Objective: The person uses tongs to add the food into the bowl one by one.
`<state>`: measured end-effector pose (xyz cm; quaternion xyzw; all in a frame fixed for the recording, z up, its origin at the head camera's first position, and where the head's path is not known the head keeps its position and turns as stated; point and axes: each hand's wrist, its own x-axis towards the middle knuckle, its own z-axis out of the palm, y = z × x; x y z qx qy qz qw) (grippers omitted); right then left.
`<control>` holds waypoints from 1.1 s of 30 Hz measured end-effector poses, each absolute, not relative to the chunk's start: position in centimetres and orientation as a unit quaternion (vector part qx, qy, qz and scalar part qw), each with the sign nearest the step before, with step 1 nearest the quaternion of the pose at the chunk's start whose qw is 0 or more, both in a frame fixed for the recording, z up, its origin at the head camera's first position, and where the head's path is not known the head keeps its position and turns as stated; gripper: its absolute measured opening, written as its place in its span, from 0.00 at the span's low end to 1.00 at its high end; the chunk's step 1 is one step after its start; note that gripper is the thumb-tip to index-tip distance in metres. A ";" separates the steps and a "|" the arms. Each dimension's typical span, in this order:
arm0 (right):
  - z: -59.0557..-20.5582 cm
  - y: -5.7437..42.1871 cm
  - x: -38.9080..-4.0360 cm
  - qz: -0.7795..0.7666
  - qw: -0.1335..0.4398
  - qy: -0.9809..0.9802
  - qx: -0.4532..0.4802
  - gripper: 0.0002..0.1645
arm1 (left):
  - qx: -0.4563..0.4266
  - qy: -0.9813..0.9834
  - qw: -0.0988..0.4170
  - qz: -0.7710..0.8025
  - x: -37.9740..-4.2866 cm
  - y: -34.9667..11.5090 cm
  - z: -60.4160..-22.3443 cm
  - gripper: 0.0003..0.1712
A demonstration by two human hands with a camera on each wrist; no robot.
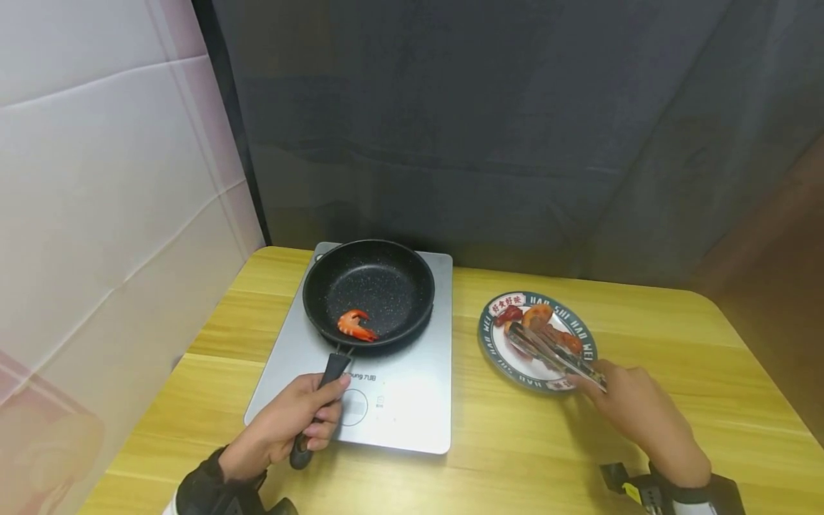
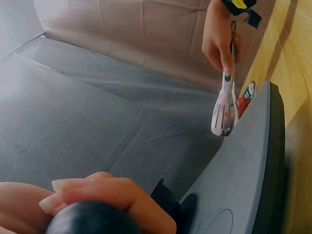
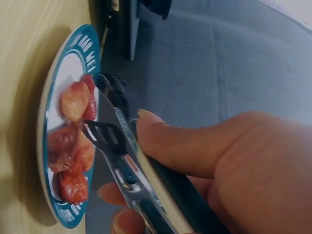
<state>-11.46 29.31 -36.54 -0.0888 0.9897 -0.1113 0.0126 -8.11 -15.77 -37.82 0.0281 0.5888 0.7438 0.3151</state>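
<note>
My left hand [image 1: 302, 415] grips the black handle [image 1: 335, 368] of a frying pan [image 1: 380, 286] that stands on a flat silver induction cooker [image 1: 412, 408]. A curved orange-red shrimp [image 1: 356, 326] lies in the pan near the handle side. My right hand [image 1: 634, 400] holds metal tongs [image 3: 131, 175], thumb on one arm and fingers on the other. Their slotted tips, slightly apart, reach over a round plate [image 1: 492, 354] with a green lettered rim. On that plate are several reddish and orange food pieces [image 3: 73, 146], and the tong tips are right beside them.
The wooden table [image 1: 515, 458] runs under the cooker and plate. A dark grey cloth [image 1: 483, 143] hangs behind the table, with a pale sheet [image 1: 116, 179] on the left and a brown one [image 1: 779, 286] on the right.
</note>
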 end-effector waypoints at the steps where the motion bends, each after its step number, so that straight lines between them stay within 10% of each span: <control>1: -36.5 29.3 -11.4 -0.111 0.013 0.990 -0.091 0.34 | 0.029 0.588 0.315 0.744 -8.1 -15.8 -37.8 0.20; 33: -37.3 28.8 -11.7 -0.092 -0.003 0.991 -0.100 0.22 | 0.027 0.577 0.319 0.752 -8.1 -15.8 -37.9 0.19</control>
